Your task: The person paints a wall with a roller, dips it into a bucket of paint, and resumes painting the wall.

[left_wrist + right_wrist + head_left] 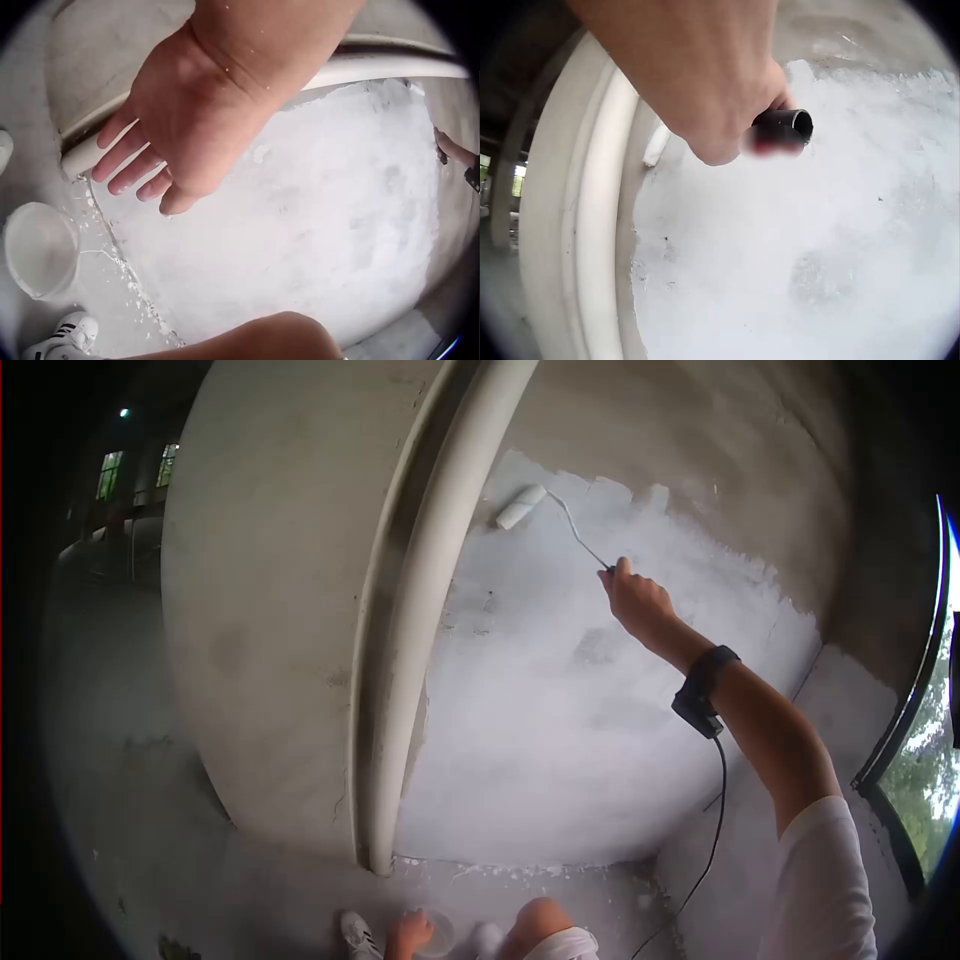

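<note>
Lettering or numbers — none readable anywhere.

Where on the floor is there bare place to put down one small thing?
The floor looks bare between the column and the striped shoe; a flecked patch lies between knee and cable. It is crowded around the bucket, by that shoe, the other shoe and the left grip.

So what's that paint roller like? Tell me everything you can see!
The paint roller has a white, cylindrical sleeve, a thin, bent, metal-looking rod and a dark handle with a round, hollow-looking end. The person's right grip holds it by the handle. The sleeve lies slantwise, apparently against the wall, close to the pale pipe.
</note>
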The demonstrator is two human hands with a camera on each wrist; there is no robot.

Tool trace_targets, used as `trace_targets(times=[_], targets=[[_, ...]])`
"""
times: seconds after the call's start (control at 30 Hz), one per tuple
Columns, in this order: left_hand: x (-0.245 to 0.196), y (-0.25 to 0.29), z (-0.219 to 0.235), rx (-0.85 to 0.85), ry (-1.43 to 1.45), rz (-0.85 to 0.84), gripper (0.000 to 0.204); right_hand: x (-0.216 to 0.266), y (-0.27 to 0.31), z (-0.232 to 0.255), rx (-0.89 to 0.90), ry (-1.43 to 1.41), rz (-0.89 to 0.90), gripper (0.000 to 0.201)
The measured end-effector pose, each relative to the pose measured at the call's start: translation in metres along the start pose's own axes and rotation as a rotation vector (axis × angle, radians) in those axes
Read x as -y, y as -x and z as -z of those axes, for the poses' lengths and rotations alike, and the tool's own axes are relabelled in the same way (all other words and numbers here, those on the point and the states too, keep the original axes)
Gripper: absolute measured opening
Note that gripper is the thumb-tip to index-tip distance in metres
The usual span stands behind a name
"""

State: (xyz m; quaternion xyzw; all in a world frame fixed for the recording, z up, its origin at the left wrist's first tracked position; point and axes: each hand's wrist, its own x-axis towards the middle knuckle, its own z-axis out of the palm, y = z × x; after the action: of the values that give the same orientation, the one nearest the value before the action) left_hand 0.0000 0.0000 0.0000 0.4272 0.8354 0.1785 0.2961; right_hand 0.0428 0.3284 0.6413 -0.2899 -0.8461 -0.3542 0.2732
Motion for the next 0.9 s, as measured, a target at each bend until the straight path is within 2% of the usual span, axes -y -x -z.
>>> trace_targets(times=[0.07,0.1,0.13,0.2,0.27,0.37,0.47,0.67,0.77,0.9], targets=[[-0.003,0.015,-0.016,-0.011,-0.016,-0.021,0.044,-0.011,0.023,-0.013,0.058,-0.014,-0.010,0.036],[-0.020,-0.020,-0.011,-0.108,-0.013,-0.102,0.044,-0.011,0.003,0.002,0.019,0.033,0.004,0.036],[-0.017,-0.007,-0.022,-0.154,-0.047,-0.132,0.044,-0.010,0.006,0.002,0.036,0.026,-0.003,0.036],[0.018,-0.015,0.000,-0.147,-0.130,-0.120,0.045,0.002,0.003,0.000,-0.020,0.003,-0.019,0.036],[0.019,-0.030,0.001,0.013,-0.107,-0.050,0.046,0.007,-0.004,0.001,-0.051,0.045,-0.011,0.036],[0.018,-0.035,-0.014,0.064,-0.153,-0.076,0.048,0.020,-0.006,0.006,-0.101,0.023,0.026,0.036],[0.033,-0.043,-0.045,0.002,-0.031,-0.071,0.049,0.027,0.001,-0.001,-0.073,-0.006,0.013,0.037],[0.016,-0.009,-0.008,0.003,-0.066,-0.015,0.047,0.031,0.038,-0.032,-0.010,-0.156,-0.087,0.038],[0.030,-0.015,-0.028,-0.104,-0.109,-0.101,0.037,0.027,0.063,-0.054,-0.002,-0.183,-0.113,0.038],[0.033,-0.011,-0.035,-0.064,-0.120,-0.097,0.037,0.016,0.095,-0.077,0.038,-0.173,-0.160,0.037]])
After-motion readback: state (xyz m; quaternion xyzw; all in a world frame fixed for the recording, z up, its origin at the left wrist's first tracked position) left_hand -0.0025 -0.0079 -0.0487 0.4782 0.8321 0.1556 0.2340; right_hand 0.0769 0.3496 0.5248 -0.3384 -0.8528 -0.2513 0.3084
